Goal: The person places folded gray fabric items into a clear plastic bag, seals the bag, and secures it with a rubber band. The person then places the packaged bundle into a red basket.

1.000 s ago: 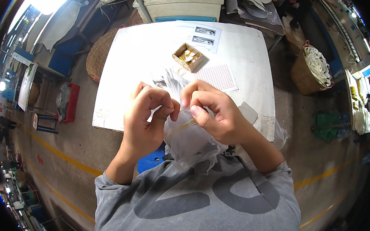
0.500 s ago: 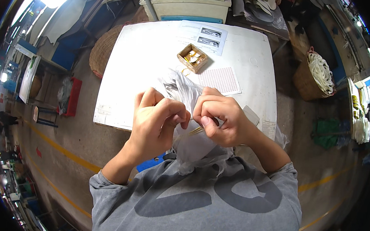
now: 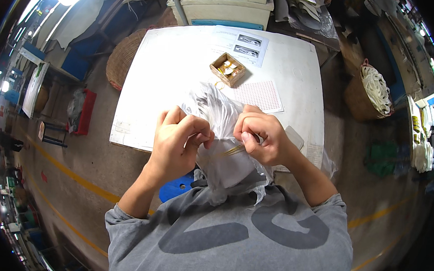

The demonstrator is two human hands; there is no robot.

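Note:
A translucent white plastic bag [image 3: 229, 169] stands upright between my hands at the table's near edge, gathered at its neck, with its loose top falling forward over the table. Yellowish rubber bands [image 3: 233, 150] stretch across the bag below the gather and run to my right hand [image 3: 263, 137], whose fingers are closed around them. On the bag's other side my left hand [image 3: 180, 139] is curled closed, thumb against fingers, at the gathered neck. What lies inside its grip is hidden.
On the white table [image 3: 155, 81] are a small wooden box [image 3: 227, 70] with rubber bands and pale pieces, a sheet of small red marks [image 3: 258, 95] and a printed paper [image 3: 248, 47]. A blue stool [image 3: 177, 188] is near my left forearm. Wicker baskets [image 3: 368, 90] flank the table.
My hands have moved slightly apart, and more of the bag's gathered neck and of the rubber bands shows between them. The bag's top has shifted a little.

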